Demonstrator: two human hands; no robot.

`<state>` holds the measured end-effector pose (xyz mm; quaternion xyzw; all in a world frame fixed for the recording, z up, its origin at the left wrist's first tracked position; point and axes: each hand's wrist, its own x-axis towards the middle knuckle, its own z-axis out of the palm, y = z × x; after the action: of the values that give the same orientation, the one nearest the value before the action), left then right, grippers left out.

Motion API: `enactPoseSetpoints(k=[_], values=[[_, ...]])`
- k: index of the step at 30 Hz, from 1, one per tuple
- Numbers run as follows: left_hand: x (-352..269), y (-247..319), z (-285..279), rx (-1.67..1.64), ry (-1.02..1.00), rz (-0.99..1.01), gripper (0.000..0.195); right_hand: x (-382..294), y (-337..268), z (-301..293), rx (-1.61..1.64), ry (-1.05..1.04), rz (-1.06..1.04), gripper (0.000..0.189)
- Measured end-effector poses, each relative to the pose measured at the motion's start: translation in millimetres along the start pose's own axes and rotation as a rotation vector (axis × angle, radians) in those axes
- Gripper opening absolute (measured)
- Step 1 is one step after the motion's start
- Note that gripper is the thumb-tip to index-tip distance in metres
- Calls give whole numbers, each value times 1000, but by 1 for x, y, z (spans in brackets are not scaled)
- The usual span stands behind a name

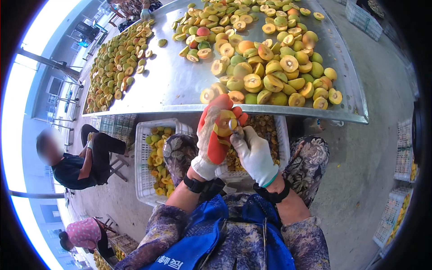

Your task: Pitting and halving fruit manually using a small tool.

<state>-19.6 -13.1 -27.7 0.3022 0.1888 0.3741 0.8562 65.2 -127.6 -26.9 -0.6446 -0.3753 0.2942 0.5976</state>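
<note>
My left hand [212,135], in an orange-coated knit glove, holds a yellow peach half [223,123] with its cut face up. In the white glove, my right hand [253,148] grips a small pitting tool whose metal loop [233,124] touches the cut face. Its handle is hidden by my fingers. Both hands are just off the near edge of a metal table [162,91], where many halved peaches [270,82] lie heaped, pits showing in several. Below my hands, between my knees, a white plastic crate [285,145] contains brown pits and scraps.
Left of my knee stands a white crate [140,168] of pitted halves. Another peach pile [118,67] covers the table's left side. One seated person [79,168] is at left, another [84,234] lower left, and a gloved co-worker [145,13] works across the table. Crates [388,216] line the right.
</note>
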Motion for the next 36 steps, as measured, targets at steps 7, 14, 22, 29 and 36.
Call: enactPoseSetpoints(k=[7,14,22,29,36], values=[[-9,-2,8,88,-21,78,42,2,13,12,-73,-3,-18,21],[-11,-8,9,108,-27,97,34,-4,22,18,-184,-6,-7,25],[-10,-16,10,114,54,134,31,-8,24,21,-180,-36,61,21],[-15,-17,11,173,58,188,32,-13,26,26,-126,-53,83,23],[-14,-18,3,201,8,207,33,-13,35,30,-86,-74,98,26]])
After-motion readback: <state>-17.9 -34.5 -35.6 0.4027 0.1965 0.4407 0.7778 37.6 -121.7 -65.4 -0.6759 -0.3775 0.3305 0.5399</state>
